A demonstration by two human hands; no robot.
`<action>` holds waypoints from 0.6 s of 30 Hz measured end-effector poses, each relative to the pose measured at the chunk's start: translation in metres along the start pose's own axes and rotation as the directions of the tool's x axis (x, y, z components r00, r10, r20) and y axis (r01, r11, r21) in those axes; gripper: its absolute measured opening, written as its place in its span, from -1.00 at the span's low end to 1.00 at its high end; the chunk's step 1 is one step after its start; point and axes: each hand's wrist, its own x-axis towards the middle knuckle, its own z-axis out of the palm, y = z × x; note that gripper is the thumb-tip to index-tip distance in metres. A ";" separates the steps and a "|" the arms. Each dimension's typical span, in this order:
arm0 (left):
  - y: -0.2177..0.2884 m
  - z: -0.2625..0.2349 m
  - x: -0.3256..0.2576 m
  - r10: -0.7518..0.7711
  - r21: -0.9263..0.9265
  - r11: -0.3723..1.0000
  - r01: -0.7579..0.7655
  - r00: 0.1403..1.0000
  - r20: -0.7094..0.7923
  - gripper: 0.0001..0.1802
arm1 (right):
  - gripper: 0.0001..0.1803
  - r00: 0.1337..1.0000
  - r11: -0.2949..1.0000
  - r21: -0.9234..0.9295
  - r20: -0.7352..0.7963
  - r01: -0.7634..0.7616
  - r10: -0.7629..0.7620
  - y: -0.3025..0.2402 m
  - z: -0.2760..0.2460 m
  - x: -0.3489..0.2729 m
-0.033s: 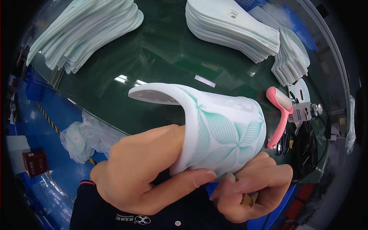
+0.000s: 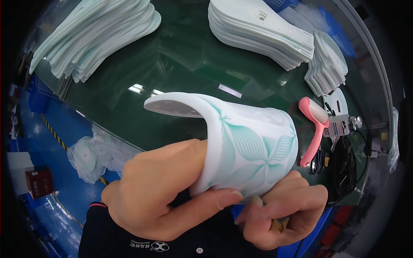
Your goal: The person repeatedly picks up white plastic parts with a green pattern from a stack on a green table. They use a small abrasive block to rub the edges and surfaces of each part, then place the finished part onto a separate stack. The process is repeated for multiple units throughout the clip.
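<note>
A curved white plastic panel [image 2: 251, 133] with a green leaf print is held up in the middle. My left hand [image 2: 159, 193] grips its left end, with the thumb on the printed face and the other fingers inside the curve. At its lower right edge, my right hand [image 2: 286, 213] is closed in a pinch close to the left thumb, its fingertips slightly blurred. A small brownish-gold patch shows between the right fingers; what it is I cannot make out. The panel's lower edge is partly hidden by both hands.
Pale panels are piled in a left stack [image 2: 99, 38], a right stack [image 2: 262, 32] and a smaller stack [image 2: 327, 62] on the dark green table [image 2: 185, 56]. A pink lint roller [image 2: 316, 129], a clear bottle [image 2: 340, 125] and a black bag [image 2: 344, 167] lie right. Clear plastic bags [image 2: 92, 150] hang left.
</note>
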 end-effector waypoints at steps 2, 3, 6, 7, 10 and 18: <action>-0.002 0.001 0.002 0.040 0.006 0.999 -0.040 0.999 -0.002 -0.61 | -0.74 1.000 1.000 -0.026 0.002 0.014 -0.014 -0.002 -0.001 0.001; -0.002 0.001 0.003 0.060 0.010 0.998 -0.060 0.998 -0.001 -0.61 | -0.74 1.000 0.999 -0.038 0.003 0.020 -0.020 -0.003 -0.002 0.002; -0.005 0.001 0.001 0.074 0.015 0.997 -0.074 0.997 -0.004 -0.61 | -0.74 0.999 0.998 -0.056 0.025 0.040 -0.039 0.001 -0.001 0.003; -0.003 0.001 0.001 0.054 -0.004 0.999 -0.054 0.999 0.000 -0.61 | -0.74 0.998 0.997 -0.050 0.032 0.061 -0.059 0.001 -0.002 0.003; -0.001 0.002 0.001 0.023 -0.028 0.999 -0.023 1.000 0.004 -0.62 | -0.75 0.997 0.994 -0.078 0.024 0.081 -0.079 0.003 -0.004 0.002; 0.001 0.008 0.001 -0.120 -0.184 0.977 0.112 0.992 -0.032 -0.61 | -0.83 0.980 0.991 -0.129 -0.198 -0.037 0.011 -0.020 -0.007 0.003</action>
